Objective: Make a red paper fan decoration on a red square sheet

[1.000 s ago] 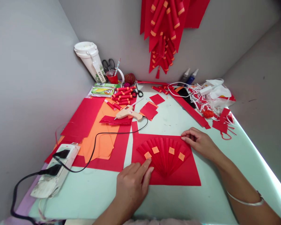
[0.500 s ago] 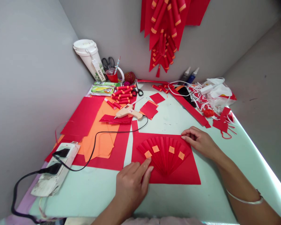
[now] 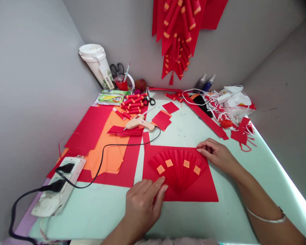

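A pleated red paper fan (image 3: 179, 173) lies spread on a red paper sheet (image 3: 204, 194). Four-sided orange paper pieces (image 3: 169, 163) sit in an arc across its folds. My left hand (image 3: 144, 199) rests at the fan's lower left side, index finger stretched toward the leftmost orange piece (image 3: 160, 169) and thumb apart, with nothing held. At the sheet's upper right corner, my right hand (image 3: 216, 153) has thumb and fingers pinched on the paper edge.
A glue gun (image 3: 140, 123) lies behind the fan, its cord running to a power strip (image 3: 58, 187). Red and orange sheets (image 3: 104, 149) cover the left. Paper rolls (image 3: 134, 102), scissors (image 3: 149, 99) and a scrap pile (image 3: 229, 102) sit farther back. Red decorations (image 3: 180, 41) hang above.
My left index fingertip has drawn back slightly from the leftmost orange piece. My right hand stays at the sheet's corner, and the view has shifted a little.
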A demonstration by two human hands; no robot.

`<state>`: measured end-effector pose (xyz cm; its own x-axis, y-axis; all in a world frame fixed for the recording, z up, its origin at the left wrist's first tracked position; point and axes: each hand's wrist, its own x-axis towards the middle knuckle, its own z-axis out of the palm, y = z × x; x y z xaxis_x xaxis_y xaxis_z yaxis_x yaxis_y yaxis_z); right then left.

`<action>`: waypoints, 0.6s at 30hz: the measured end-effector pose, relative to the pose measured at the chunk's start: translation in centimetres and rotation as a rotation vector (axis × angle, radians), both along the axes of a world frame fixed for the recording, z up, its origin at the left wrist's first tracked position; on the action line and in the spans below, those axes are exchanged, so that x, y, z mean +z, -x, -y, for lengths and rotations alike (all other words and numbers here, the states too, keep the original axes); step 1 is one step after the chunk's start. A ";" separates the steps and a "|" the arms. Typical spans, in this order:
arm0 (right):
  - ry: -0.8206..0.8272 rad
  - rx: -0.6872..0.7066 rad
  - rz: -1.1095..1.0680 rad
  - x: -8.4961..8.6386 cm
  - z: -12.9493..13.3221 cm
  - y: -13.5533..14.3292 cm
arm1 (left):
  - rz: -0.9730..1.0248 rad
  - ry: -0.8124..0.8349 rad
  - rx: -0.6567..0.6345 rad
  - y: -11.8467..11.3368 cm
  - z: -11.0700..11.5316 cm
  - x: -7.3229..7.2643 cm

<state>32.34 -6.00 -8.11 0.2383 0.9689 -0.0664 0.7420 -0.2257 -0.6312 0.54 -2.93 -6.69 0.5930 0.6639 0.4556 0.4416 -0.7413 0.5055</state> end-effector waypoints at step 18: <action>-0.023 0.003 -0.019 -0.4 0.0 -0.3 | 0.034 0.038 -0.157 -0.1 0.2 0.0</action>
